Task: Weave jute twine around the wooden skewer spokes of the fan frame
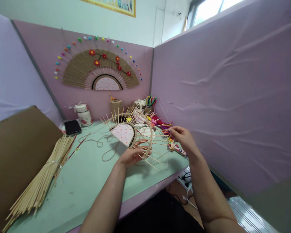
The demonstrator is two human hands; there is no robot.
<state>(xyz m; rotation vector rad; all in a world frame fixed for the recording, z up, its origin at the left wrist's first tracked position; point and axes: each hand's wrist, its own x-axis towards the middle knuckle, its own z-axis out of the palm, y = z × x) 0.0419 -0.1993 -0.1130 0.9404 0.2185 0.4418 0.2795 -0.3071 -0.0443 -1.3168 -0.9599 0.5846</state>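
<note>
My left hand (132, 156) grips a half-round craft fan (122, 133) from below, its fingers among the thin sticks. The fan has a white centre with pink spots, a dark braided edge, and wooden sticks spreading outward. A band of twine (151, 136) runs across the sticks in an arc. At the fan's right side my right hand (183, 137) is closed in a pinch near the stick tips; what lies between its fingertips is too small to make out. A loose strand of twine (109, 158) loops over the green table (92, 174) beneath.
On the left lie a bundle of sticks (43, 176), a brown cardboard sheet (21, 145), a black phone-like object (72, 127) and a white bottle (83, 115). Behind the fan stands a twine spool (116, 106). Pipe cleaners (150, 101) and patterned scissors-like handles (177, 149) are at right. A finished fan (77, 72) hangs behind.
</note>
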